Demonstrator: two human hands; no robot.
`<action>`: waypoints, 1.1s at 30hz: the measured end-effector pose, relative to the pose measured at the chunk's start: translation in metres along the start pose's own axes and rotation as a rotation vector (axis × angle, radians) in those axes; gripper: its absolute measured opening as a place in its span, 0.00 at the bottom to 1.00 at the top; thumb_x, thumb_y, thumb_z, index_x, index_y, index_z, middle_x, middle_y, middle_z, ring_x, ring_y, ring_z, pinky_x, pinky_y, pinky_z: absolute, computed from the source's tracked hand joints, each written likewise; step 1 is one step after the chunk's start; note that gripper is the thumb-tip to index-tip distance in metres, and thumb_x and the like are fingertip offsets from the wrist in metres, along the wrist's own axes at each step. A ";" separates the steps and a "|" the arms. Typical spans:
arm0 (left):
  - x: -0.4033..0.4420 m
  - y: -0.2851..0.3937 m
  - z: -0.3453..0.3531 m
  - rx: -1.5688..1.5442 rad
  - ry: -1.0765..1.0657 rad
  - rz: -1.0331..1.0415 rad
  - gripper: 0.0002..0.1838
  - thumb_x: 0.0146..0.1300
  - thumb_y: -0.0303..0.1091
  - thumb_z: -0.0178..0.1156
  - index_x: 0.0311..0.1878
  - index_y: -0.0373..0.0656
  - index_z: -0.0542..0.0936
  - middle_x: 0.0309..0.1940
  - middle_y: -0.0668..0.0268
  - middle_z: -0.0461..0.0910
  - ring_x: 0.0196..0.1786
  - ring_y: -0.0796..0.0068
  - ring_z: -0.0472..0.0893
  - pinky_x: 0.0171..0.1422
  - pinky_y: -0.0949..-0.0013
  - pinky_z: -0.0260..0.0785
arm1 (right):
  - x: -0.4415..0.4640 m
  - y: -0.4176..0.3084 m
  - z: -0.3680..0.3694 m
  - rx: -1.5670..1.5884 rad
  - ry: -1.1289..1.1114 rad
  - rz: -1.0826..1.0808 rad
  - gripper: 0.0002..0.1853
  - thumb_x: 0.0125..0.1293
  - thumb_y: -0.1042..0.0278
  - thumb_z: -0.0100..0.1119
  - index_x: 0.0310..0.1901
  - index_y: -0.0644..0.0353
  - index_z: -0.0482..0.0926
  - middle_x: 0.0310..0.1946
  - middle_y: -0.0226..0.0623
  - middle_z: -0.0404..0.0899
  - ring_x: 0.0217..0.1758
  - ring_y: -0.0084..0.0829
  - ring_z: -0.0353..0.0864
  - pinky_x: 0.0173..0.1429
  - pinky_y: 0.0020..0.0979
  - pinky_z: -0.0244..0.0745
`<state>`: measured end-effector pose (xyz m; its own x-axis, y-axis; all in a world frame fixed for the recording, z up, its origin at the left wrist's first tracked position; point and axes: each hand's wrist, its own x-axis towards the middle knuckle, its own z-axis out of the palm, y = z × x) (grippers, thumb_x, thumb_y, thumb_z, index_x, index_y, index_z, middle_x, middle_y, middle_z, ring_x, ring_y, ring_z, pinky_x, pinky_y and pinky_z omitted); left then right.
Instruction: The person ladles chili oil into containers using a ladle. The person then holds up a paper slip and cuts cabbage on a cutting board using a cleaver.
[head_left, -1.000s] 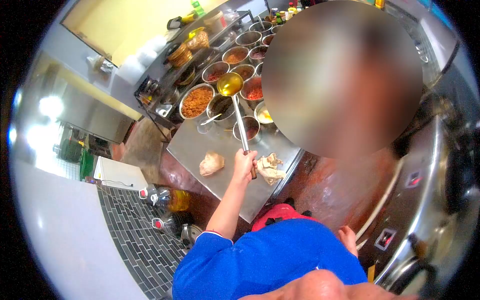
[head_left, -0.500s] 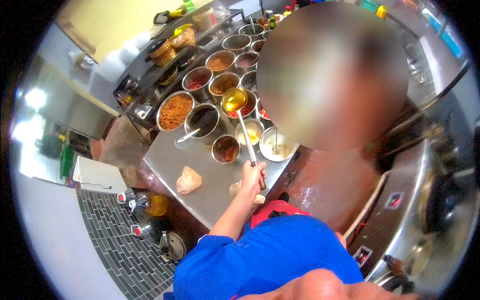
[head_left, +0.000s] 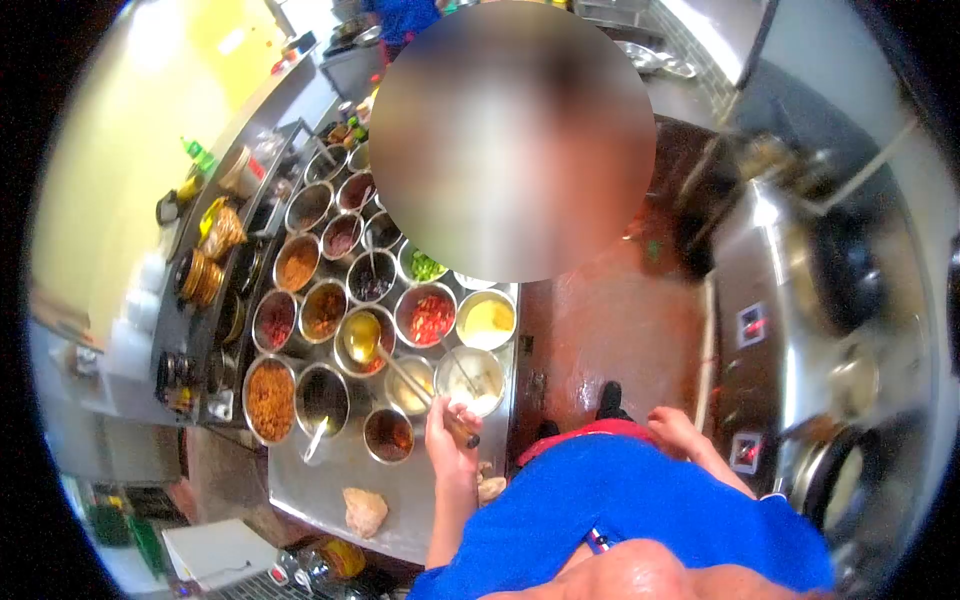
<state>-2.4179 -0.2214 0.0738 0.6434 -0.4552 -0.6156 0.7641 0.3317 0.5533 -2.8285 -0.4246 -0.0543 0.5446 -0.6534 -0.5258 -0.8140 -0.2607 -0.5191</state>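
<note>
My left hand is closed around the handle of a long ladle. The ladle's bowl holds yellow liquid and hangs over a metal pot with red contents. A white-filled bowl lies just beyond the hand. On the steel table sits a pale lump, and another pale piece is partly hidden beside my left wrist. My right hand hangs beside my waist, its fingers loosely apart, with nothing visible in it.
Several metal pots of food, among them red peppers and minced food, crowd the table. A shelf runs along the left. At the right stands a steel stove counter. A blurred patch hides the upper middle.
The view has swung to the right. The ladle has shifted closer over the pots, still in my left hand. My right hand has come more fully into sight.
</note>
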 end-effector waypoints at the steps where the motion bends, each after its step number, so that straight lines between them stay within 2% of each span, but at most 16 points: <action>1: -0.002 -0.001 0.006 -0.002 -0.002 -0.011 0.12 0.76 0.45 0.53 0.43 0.46 0.75 0.30 0.65 0.77 0.30 0.68 0.77 0.35 0.62 0.72 | 0.007 -0.003 -0.007 0.002 -0.016 0.016 0.20 0.65 0.56 0.57 0.51 0.61 0.84 0.49 0.52 0.84 0.56 0.50 0.82 0.61 0.43 0.76; 2: 0.007 -0.004 -0.002 -0.057 -0.074 -0.037 0.19 0.77 0.53 0.48 0.44 0.46 0.76 0.31 0.65 0.77 0.31 0.68 0.75 0.36 0.61 0.69 | 0.015 -0.007 -0.012 0.004 -0.034 0.031 0.20 0.65 0.57 0.57 0.52 0.61 0.83 0.50 0.52 0.84 0.56 0.49 0.82 0.62 0.42 0.76; 3: 0.005 -0.004 0.004 -0.046 -0.035 -0.018 0.22 0.77 0.56 0.46 0.44 0.46 0.76 0.31 0.66 0.76 0.31 0.68 0.74 0.36 0.63 0.67 | 0.021 -0.008 -0.018 0.006 -0.054 0.045 0.20 0.65 0.58 0.58 0.53 0.61 0.83 0.51 0.51 0.84 0.57 0.48 0.82 0.62 0.41 0.76; 6: 0.020 -0.013 -0.003 -0.151 -0.095 0.037 0.24 0.76 0.58 0.46 0.46 0.46 0.78 0.33 0.64 0.78 0.32 0.67 0.76 0.36 0.62 0.70 | 0.049 0.006 -0.023 0.044 -0.010 -0.056 0.18 0.65 0.59 0.56 0.49 0.61 0.84 0.48 0.53 0.84 0.55 0.51 0.82 0.61 0.44 0.76; 9: 0.035 -0.037 -0.008 -0.292 -0.134 0.054 0.21 0.74 0.54 0.50 0.50 0.45 0.78 0.35 0.61 0.79 0.34 0.66 0.77 0.39 0.62 0.73 | 0.088 0.001 -0.040 0.047 0.000 -0.066 0.17 0.65 0.61 0.55 0.49 0.61 0.84 0.49 0.52 0.83 0.56 0.51 0.82 0.62 0.44 0.75; 10: 0.035 -0.049 0.002 -0.357 -0.175 0.074 0.21 0.74 0.54 0.52 0.51 0.45 0.78 0.36 0.61 0.79 0.35 0.66 0.77 0.41 0.62 0.75 | 0.110 0.007 -0.039 0.026 0.066 -0.136 0.17 0.65 0.62 0.55 0.49 0.61 0.84 0.49 0.52 0.84 0.56 0.50 0.82 0.63 0.43 0.75; 14: 0.054 -0.088 0.028 -0.276 -0.145 0.005 0.19 0.75 0.50 0.52 0.52 0.44 0.78 0.37 0.60 0.81 0.37 0.66 0.78 0.43 0.60 0.76 | 0.191 -0.001 -0.058 0.156 0.128 -0.204 0.18 0.65 0.62 0.56 0.52 0.62 0.83 0.49 0.51 0.84 0.56 0.48 0.82 0.62 0.43 0.76; 16: 0.065 -0.101 0.068 -0.178 -0.171 -0.089 0.18 0.75 0.49 0.53 0.49 0.43 0.79 0.37 0.60 0.82 0.36 0.67 0.79 0.43 0.60 0.76 | 0.223 -0.011 -0.070 0.239 0.122 -0.210 0.17 0.65 0.64 0.56 0.52 0.62 0.83 0.50 0.50 0.84 0.56 0.48 0.82 0.62 0.43 0.76; 18: 0.068 -0.111 0.121 -0.023 -0.145 -0.118 0.14 0.74 0.44 0.55 0.46 0.42 0.81 0.36 0.60 0.83 0.35 0.68 0.81 0.44 0.60 0.77 | 0.245 -0.003 -0.081 0.311 0.048 -0.200 0.16 0.66 0.65 0.57 0.52 0.62 0.82 0.49 0.47 0.85 0.54 0.40 0.84 0.59 0.38 0.77; 19: 0.073 -0.115 0.148 0.001 -0.170 -0.126 0.12 0.73 0.41 0.57 0.47 0.42 0.81 0.38 0.59 0.83 0.37 0.67 0.81 0.46 0.60 0.77 | 0.264 0.013 -0.083 0.338 -0.005 -0.222 0.16 0.66 0.65 0.58 0.53 0.62 0.82 0.48 0.46 0.85 0.53 0.37 0.84 0.58 0.37 0.78; 22: 0.101 -0.130 0.205 0.064 -0.314 -0.109 0.13 0.73 0.40 0.58 0.50 0.41 0.79 0.41 0.57 0.82 0.39 0.65 0.82 0.47 0.61 0.78 | 0.276 0.028 -0.135 0.474 -0.119 -0.067 0.15 0.66 0.65 0.60 0.51 0.61 0.83 0.46 0.45 0.86 0.51 0.35 0.85 0.57 0.35 0.78; 25: 0.114 -0.135 0.271 0.173 -0.386 -0.077 0.12 0.74 0.38 0.57 0.52 0.40 0.78 0.42 0.57 0.82 0.40 0.65 0.83 0.47 0.62 0.78 | 0.293 0.056 -0.165 0.630 -0.153 -0.048 0.16 0.66 0.65 0.63 0.52 0.63 0.83 0.47 0.41 0.86 0.51 0.29 0.83 0.56 0.32 0.78; 31: 0.168 -0.145 0.339 0.326 -0.386 -0.133 0.10 0.73 0.35 0.59 0.52 0.40 0.77 0.42 0.58 0.82 0.38 0.68 0.84 0.46 0.67 0.79 | 0.340 0.095 -0.176 0.831 -0.265 0.083 0.18 0.66 0.62 0.66 0.52 0.65 0.82 0.47 0.37 0.85 0.50 0.27 0.83 0.57 0.32 0.78; 32: 0.180 -0.146 0.350 0.322 -0.375 -0.158 0.10 0.73 0.34 0.59 0.52 0.40 0.77 0.41 0.58 0.83 0.38 0.69 0.84 0.46 0.67 0.79 | 0.342 0.077 -0.197 0.867 -0.230 0.115 0.18 0.65 0.63 0.67 0.53 0.64 0.83 0.47 0.38 0.85 0.51 0.28 0.83 0.57 0.31 0.78; 33: 0.190 -0.146 0.363 0.336 -0.375 -0.177 0.10 0.73 0.33 0.59 0.52 0.40 0.77 0.41 0.59 0.83 0.38 0.69 0.85 0.47 0.66 0.80 | 0.361 0.093 -0.189 0.827 -0.199 0.081 0.17 0.65 0.63 0.67 0.52 0.64 0.83 0.46 0.38 0.86 0.50 0.28 0.83 0.57 0.31 0.78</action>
<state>-2.4245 -0.6561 0.0800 0.3979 -0.7646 -0.5071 0.7626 -0.0316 0.6461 -2.7457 -0.8189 -0.1654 0.5794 -0.4903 -0.6511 -0.4849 0.4347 -0.7589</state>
